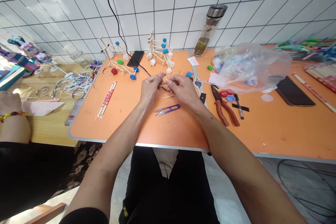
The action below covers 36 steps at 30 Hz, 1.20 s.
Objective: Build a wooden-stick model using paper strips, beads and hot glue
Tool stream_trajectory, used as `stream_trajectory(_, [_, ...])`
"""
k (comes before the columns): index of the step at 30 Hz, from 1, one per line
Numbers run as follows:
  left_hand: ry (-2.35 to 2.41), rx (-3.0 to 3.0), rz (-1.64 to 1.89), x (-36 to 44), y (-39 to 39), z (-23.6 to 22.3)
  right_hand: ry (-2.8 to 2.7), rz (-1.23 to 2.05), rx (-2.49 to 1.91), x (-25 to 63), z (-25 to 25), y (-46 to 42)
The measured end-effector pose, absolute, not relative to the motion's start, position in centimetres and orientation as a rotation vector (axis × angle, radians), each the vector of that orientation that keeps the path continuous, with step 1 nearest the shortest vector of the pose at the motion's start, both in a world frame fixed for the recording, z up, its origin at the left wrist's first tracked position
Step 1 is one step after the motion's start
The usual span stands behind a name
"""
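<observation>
My left hand [151,87] and my right hand [183,89] meet above the orange table [123,122], their fingertips pinching a thin wooden stick [165,78]. Its ends are mostly hidden by my fingers. Just below my hands lies a loose stick [169,96]. Purple-handled thread snips [167,110] rest closer to me, and red-handled pliers [223,106] lie to the right. Behind my hands stand two stick models with blue caps, one [159,52] nearer my hands and the other [118,61] further left.
A black cable [118,24] runs down the tiled wall to the table. A phone [295,91], a plastic bag [250,68] and a glass bottle [207,31] stand right. Another person's forearm [14,119], wearing a beaded bracelet, rests left beside tangled white wires [73,85].
</observation>
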<state>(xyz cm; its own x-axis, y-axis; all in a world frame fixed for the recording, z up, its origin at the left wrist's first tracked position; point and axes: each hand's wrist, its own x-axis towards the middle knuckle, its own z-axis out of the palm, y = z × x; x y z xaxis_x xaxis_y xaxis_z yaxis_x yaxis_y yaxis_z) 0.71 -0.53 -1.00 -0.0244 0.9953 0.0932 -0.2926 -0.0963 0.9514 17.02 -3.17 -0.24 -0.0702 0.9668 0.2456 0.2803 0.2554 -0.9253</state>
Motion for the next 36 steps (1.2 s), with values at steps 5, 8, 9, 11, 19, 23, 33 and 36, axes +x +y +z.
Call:
stream_trajectory(5, [0.954,0.975,1.392,0.53,-0.10,-0.74,-1.539,0.908,-1.206,17.09,-0.28,-3.18])
stream_trajectory(8, [0.872,1.016,1.375,0.36,0.19,-1.00,-1.548,0.920,-1.188,17.07,-0.32,-3.19])
stream_trajectory(9, [0.840,1.034,1.379,0.32,0.23,-1.11,-1.556,0.925,-1.178,17.05,-0.31,-3.19])
stream_trajectory(11, [0.801,1.048,1.398,0.29,0.24,-1.28,-1.569,0.936,-1.163,16.97,-0.29,-3.22])
stream_trajectory(19, [0.796,0.967,1.405,0.52,-0.07,-1.35,-1.637,0.782,-1.210,16.84,0.05,-3.56])
stream_trajectory(23, [0.764,0.943,1.402,0.55,-0.06,-1.41,-1.665,0.764,-1.207,17.02,0.27,-3.63])
stream_trajectory(33, [0.787,0.966,1.352,0.67,-0.39,-0.82,-1.674,0.842,-1.199,17.19,0.01,-3.34])
stream_trajectory(36, [0.819,0.952,1.339,0.63,-0.46,-0.53,-1.664,0.857,-1.208,17.24,-0.03,-3.22])
